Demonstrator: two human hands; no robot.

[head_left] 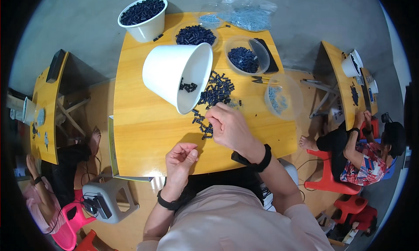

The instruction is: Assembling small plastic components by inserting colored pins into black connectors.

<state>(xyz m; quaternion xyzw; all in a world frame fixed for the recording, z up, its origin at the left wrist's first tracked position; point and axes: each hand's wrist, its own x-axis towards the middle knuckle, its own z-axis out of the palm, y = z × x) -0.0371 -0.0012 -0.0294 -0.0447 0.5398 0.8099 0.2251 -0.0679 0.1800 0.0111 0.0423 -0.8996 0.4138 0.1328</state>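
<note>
My right hand [230, 125] is closed in a pinch at the near edge of a loose pile of small black cylindrical parts [218, 90]. Whatever its fingers hold is hidden. Nearer to me, my left hand [181, 163] hovers over the front of the yellow wooden table [144, 153], its thumb and fingers curled together; anything between them is too small to name. A white plastic bucket [168, 67] lies tilted on its side, mouth facing the pile, with several black parts [188, 86] inside. Small silvery bits [235, 103] are scattered beside the pile.
Toward the back stand a full white bucket [142, 13], tubs of black parts [195, 35] [243, 60] and a plastic bag of silvery pieces [248, 16]. At right are small snips [263, 79] and a clear tub [283, 96]. People sit at tables on both sides; a grey stool [107, 194] is at left.
</note>
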